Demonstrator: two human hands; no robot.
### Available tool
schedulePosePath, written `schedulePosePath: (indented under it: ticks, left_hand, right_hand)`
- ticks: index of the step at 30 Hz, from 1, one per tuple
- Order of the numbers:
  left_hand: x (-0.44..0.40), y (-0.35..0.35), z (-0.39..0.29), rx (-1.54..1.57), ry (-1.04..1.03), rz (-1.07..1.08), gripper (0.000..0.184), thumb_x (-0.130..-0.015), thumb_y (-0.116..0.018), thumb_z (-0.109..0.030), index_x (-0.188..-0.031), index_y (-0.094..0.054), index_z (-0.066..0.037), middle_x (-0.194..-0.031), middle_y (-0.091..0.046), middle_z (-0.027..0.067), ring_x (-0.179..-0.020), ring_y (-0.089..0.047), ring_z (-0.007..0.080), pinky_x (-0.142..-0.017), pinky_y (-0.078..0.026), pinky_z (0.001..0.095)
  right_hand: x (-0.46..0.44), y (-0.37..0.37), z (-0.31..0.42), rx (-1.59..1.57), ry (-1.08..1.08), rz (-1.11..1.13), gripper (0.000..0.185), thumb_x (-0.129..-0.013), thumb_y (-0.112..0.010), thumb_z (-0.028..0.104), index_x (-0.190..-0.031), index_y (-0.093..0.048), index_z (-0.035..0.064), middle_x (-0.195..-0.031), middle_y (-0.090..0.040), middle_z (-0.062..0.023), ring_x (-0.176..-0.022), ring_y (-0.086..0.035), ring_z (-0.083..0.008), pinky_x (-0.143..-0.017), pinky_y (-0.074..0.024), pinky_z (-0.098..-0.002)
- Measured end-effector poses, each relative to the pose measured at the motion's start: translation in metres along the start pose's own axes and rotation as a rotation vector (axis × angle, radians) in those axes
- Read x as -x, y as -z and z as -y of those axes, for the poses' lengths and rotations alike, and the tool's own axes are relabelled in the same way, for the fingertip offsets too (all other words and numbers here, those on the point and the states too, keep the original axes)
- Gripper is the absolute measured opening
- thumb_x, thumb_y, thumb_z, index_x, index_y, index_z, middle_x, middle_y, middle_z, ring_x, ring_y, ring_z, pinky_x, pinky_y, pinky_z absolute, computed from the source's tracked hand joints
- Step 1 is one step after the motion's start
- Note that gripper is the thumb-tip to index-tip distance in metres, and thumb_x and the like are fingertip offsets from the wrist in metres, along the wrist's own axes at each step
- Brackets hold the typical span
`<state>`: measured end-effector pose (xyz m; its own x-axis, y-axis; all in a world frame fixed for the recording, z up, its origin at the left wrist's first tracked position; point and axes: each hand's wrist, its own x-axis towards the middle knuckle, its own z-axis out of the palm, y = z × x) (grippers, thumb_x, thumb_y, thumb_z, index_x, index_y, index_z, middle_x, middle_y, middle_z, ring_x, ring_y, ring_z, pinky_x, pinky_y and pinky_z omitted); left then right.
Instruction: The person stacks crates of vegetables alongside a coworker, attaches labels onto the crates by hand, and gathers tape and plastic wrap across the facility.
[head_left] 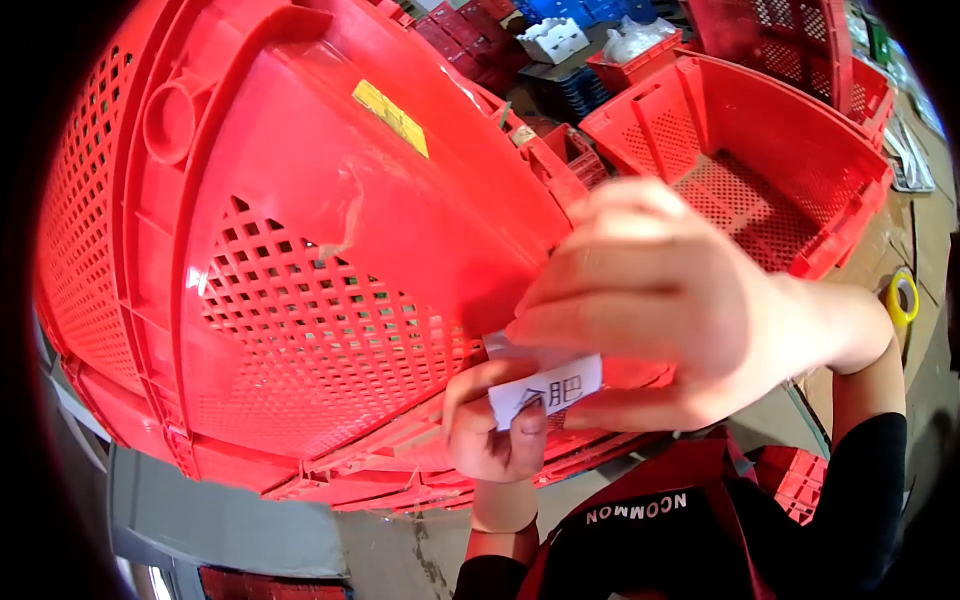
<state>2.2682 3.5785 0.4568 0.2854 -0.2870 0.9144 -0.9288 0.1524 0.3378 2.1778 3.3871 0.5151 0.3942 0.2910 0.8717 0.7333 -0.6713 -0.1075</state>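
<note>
A small white paper label (565, 388) with printed black characters is pinched between the thumb and fingers of my left hand (490, 425), low in front of a large red plastic crate (440, 215). My right hand (650, 300) reaches in from the right, close above and beside the label. Its fingers are bent and blurred by motion, so whether they grip anything cannot be made out. The crate has lattice holes in its wall and a yellow sticker (392, 118) near its edge.
Behind my right hand stands another red crate (760, 190), its lattice floor showing. A yellow tape roll (902, 298) lies at the right on brown cardboard. Farther back are a red crate with clear plastic bags (638, 42), a white box (552, 42) and blue crates (585, 10).
</note>
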Motion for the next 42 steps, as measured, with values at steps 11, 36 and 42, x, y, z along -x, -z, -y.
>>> schedulePosePath:
  ticks: [11,36,42]
  left_hand:
    - [0.008,-0.006,-0.015,0.066,-0.044,0.550,0.019,-0.064,-0.071,-0.003,-0.070,-0.053,-0.002,-0.069,-0.056,0.0096,-0.058,-0.055,0.0233,-0.051,-0.045,0.0291]
    - [0.039,0.027,0.040,-0.188,-0.017,-0.249,0.019,-0.078,-0.056,-0.018,-0.080,-0.046,-0.001,-0.065,-0.048,0.0064,-0.061,-0.048,0.0158,-0.056,-0.043,0.0280]
    - [0.040,0.033,0.041,-0.143,-0.031,-0.154,0.019,-0.079,-0.056,-0.020,-0.081,-0.048,-0.003,-0.067,-0.049,0.0060,-0.062,-0.048,0.0157,-0.055,-0.039,0.0261]
  right_hand:
    - [0.089,-0.038,0.030,-0.092,-0.202,-0.228,0.012,-0.070,-0.067,0.009,-0.075,-0.056,0.0065,-0.080,-0.056,-0.0046,-0.074,-0.053,-0.0238,-0.070,-0.0417,-0.0349]
    - [0.173,-0.093,-0.099,-0.279,-0.399,-0.097,0.027,-0.077,-0.062,0.034,-0.086,-0.055,0.0096,-0.080,-0.051,-0.0044,-0.083,-0.049,-0.0209,-0.085,-0.0287,-0.0376]
    - [0.178,-0.110,-0.094,-0.328,-0.562,-0.256,0.065,-0.071,-0.068,0.036,-0.118,-0.042,0.0011,-0.105,-0.048,-0.0148,-0.100,-0.043,-0.0297,-0.089,-0.0298,-0.0395]
